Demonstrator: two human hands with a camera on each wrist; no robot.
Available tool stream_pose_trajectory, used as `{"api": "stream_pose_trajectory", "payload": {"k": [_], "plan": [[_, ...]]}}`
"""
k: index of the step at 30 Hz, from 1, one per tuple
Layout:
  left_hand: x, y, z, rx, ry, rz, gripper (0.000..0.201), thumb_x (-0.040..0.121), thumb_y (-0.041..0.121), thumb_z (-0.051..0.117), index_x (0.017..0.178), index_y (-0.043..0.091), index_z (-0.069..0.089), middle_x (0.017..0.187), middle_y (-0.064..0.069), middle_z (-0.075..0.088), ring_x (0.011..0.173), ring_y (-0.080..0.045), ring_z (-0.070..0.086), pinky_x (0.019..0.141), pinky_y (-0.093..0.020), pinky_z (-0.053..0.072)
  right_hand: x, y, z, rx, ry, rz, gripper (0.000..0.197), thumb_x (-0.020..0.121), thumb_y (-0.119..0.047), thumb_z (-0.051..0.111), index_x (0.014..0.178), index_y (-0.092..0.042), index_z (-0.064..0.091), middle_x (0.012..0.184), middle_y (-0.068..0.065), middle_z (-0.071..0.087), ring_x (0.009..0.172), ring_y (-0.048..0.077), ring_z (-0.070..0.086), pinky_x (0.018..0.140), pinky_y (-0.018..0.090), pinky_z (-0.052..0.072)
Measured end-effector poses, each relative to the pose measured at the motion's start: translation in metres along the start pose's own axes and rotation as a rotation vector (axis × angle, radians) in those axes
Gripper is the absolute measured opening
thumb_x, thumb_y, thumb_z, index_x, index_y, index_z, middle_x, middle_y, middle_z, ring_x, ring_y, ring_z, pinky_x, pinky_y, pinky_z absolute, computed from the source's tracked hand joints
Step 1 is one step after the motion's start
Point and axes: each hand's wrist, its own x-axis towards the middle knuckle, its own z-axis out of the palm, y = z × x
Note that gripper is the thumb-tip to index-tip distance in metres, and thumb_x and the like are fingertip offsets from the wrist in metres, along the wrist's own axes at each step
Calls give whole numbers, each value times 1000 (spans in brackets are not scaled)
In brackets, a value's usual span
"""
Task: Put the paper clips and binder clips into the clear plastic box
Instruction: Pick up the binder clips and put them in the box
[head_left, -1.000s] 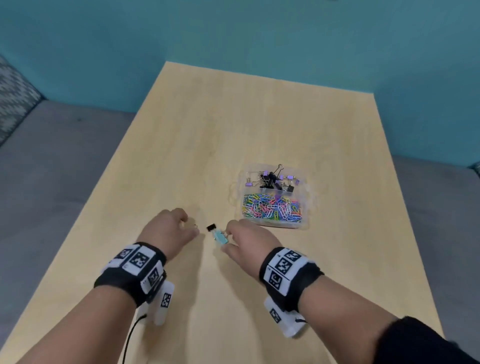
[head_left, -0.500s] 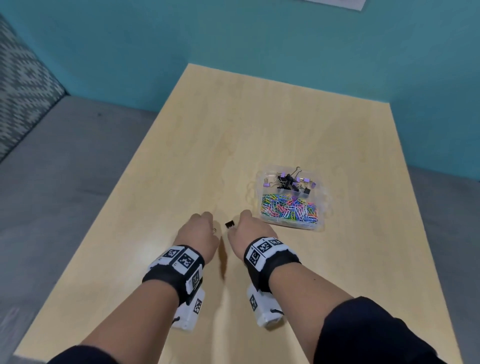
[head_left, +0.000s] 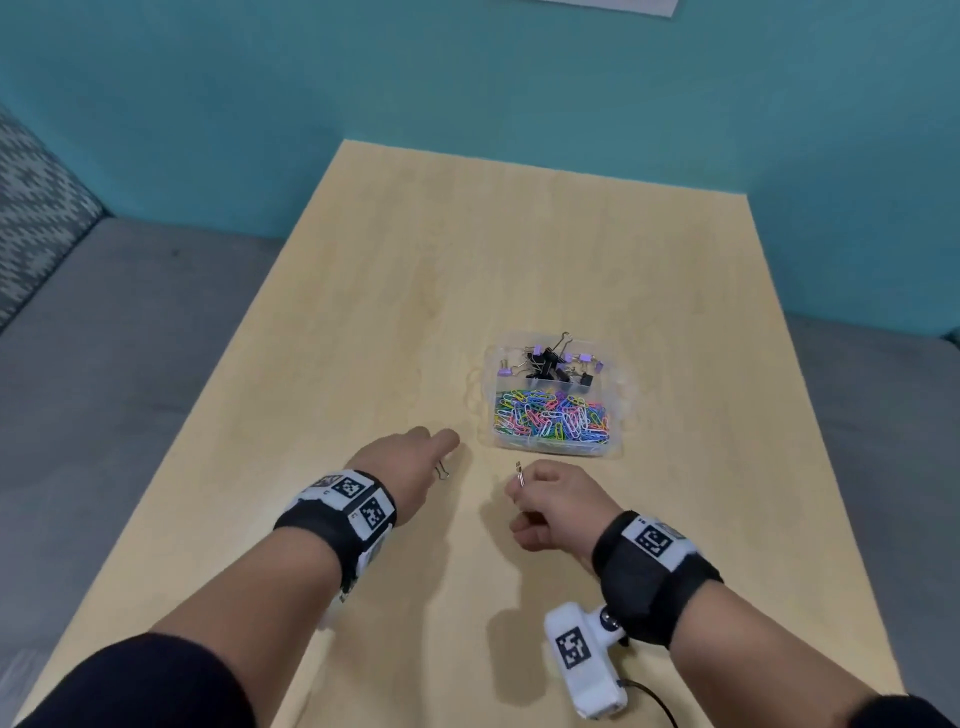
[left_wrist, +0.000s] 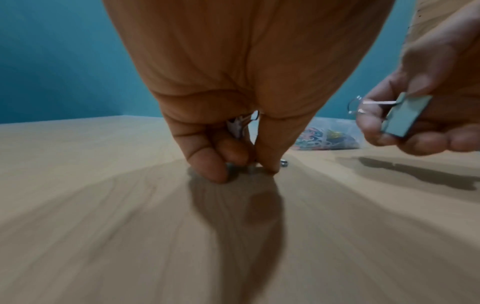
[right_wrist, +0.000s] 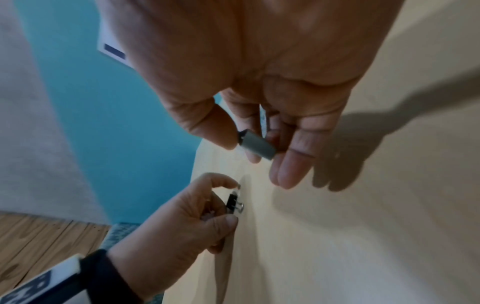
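Note:
The clear plastic box (head_left: 618, 387) sits on the table with binder clips (head_left: 550, 361) in its far compartment and coloured paper clips (head_left: 550, 418) in the near one. My left hand (head_left: 439, 452) is down on the table to the box's near left, pinching a small black binder clip (right_wrist: 232, 202) whose wire handle (head_left: 442, 471) sticks out. My right hand (head_left: 519, 491) hovers just in front of the box and holds a grey-teal binder clip (right_wrist: 257, 145) between thumb and fingers. That clip (left_wrist: 401, 115) also shows in the left wrist view.
The light wooden table (head_left: 519, 249) stretches beyond the box to a teal wall (head_left: 467, 78). Grey floor (head_left: 104, 364) lies left and right of it. The box (left_wrist: 327, 137) is a short way ahead of both hands.
My hands were close together around the black clip. The right hand has drawn back and turned with the grey-teal clip, and the left hand has closed on the black clip. The head view shifted.

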Motion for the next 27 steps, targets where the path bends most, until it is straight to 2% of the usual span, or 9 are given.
{"api": "stream_pose_trajectory", "payload": {"k": [3, 5, 9, 12, 17, 20, 22, 24, 27], "plan": [[6, 4, -7, 12, -41, 34, 18, 91, 15, 48, 101, 23, 35, 93, -3, 48, 76, -27, 54, 67, -40, 49, -6, -9, -18, -53, -12, -23, 20, 74, -4, 42, 81, -11, 60, 72, 17, 54, 61, 28, 55, 61, 37, 40], [8, 6, -9, 15, -50, 28, 16, 92, 18, 48, 92, 22, 33, 90, -3, 50, 75, -27, 54, 70, -42, 49, -2, -18, -32, -64, 23, -69, 28, 79, 2, 35, 79, -13, 59, 71, 12, 57, 62, 28, 55, 58, 37, 38], [7, 9, -9, -68, -56, -23, 16, 93, 19, 48, 89, 17, 33, 81, -2, 50, 70, -22, 51, 65, -35, 44, 23, -45, -59, -83, 212, -204, 18, 81, -3, 42, 79, -14, 56, 66, 9, 60, 55, 27, 60, 62, 45, 47], [6, 9, -4, -57, -56, -17, 23, 95, 21, 47, 87, 21, 25, 81, 0, 46, 71, -22, 52, 67, -36, 46, 48, -66, -74, 16, 328, -227, 10, 89, -4, 47, 87, -7, 57, 70, 14, 61, 53, 25, 62, 70, 47, 57], [1, 14, -2, -148, 2, -73, 17, 94, 21, 45, 89, 17, 29, 74, -1, 50, 63, -18, 49, 60, -34, 41, 69, -90, -85, 8, 318, -212, 15, 87, -2, 50, 86, -10, 63, 77, 12, 64, 73, 33, 69, 77, 50, 57], [1, 12, -4, -258, 38, -166, 12, 92, 20, 44, 87, 18, 34, 73, -7, 58, 65, -23, 55, 58, -35, 43, 61, -91, -86, -53, 290, -237, 20, 84, -6, 53, 102, -7, 63, 83, 12, 63, 80, 32, 66, 81, 52, 55], [6, 11, -11, -344, 83, -218, 13, 92, 19, 47, 84, 19, 36, 71, -8, 60, 62, -25, 57, 54, -32, 41, 48, -85, -91, -128, 325, -303, 30, 77, -12, 56, 106, -13, 63, 90, 6, 64, 87, 31, 65, 81, 50, 55], [16, 13, -23, -404, 152, -236, 14, 90, 17, 49, 82, 20, 37, 67, -9, 60, 59, -26, 57, 51, -31, 40, 31, -70, -98, -176, 328, -347, 27, 79, -12, 57, 104, -20, 64, 95, -3, 64, 91, 26, 64, 83, 47, 54], [41, 25, -47, -422, 244, -195, 12, 89, 16, 52, 85, 17, 40, 68, -9, 59, 61, -26, 56, 53, -32, 39, 1, -35, -112, -246, 353, -363, 27, 83, -11, 58, 107, -23, 62, 107, -4, 62, 88, 14, 60, 83, 31, 49]]}}
